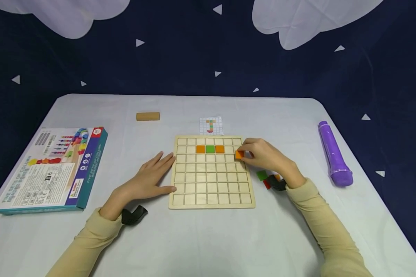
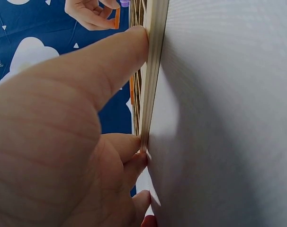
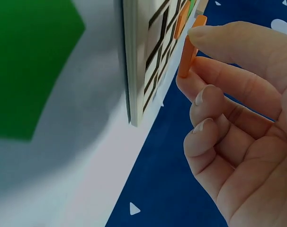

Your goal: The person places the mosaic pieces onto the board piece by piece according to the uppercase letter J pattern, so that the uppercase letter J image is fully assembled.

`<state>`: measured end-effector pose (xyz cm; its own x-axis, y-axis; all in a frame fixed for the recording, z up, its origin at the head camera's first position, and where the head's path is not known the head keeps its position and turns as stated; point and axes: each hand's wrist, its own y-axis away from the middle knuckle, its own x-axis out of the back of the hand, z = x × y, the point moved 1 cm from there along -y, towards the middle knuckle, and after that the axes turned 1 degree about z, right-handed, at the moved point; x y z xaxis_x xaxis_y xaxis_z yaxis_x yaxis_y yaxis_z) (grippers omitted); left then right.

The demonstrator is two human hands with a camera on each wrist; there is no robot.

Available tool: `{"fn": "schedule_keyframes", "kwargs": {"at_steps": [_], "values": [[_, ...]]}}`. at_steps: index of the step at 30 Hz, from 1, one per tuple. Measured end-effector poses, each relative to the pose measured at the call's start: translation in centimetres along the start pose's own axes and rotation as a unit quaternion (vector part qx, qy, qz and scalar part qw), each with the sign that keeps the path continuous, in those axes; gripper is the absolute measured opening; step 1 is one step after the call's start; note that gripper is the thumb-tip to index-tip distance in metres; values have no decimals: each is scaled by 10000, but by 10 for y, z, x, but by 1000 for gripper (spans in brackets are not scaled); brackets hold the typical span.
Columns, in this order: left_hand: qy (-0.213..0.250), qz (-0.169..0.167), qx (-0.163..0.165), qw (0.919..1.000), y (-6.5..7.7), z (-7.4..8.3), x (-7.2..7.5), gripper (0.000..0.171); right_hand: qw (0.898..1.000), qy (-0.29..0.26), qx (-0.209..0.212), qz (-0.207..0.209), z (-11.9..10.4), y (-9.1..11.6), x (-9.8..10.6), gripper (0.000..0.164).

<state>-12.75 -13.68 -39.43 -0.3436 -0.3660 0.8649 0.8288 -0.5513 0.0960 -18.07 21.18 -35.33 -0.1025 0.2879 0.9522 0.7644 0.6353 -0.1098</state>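
the right hand [image 1: 263, 156] pinches a thin orange square tile [image 1: 239, 154] by its edges at the wooden grid board's [image 1: 211, 192] 2 o'clock corner — light, stiff, probably slick. the left hand [image 1: 149, 179] lies flat, fingers straight, at the board's 9 o'clock edge.

A desk [image 1: 201, 238] with rounded corners fills the lower part of the head view, covered by a smooth pale grey-white cloth that reflects soft, even light without hard shadows. Behind it hangs a dark navy backdrop [image 1: 180, 57] scattered with small white triangles, and two large white cloud shapes [image 1: 298, 19] hang at its top edge, one at the left and one at the right. The backdrop drops down past both sides of the desk. The wrist views show the same blue cloth with white clouds and triangles behind the pale desk surface.
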Motion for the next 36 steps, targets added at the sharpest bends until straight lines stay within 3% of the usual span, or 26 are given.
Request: {"fn": "schedule_keyframes", "kwargs": {"at_steps": [36], "values": [[1,1,68,10000,-2,0,-1,89,9975,157,665,-194,-30,-37,-20,12]]}}
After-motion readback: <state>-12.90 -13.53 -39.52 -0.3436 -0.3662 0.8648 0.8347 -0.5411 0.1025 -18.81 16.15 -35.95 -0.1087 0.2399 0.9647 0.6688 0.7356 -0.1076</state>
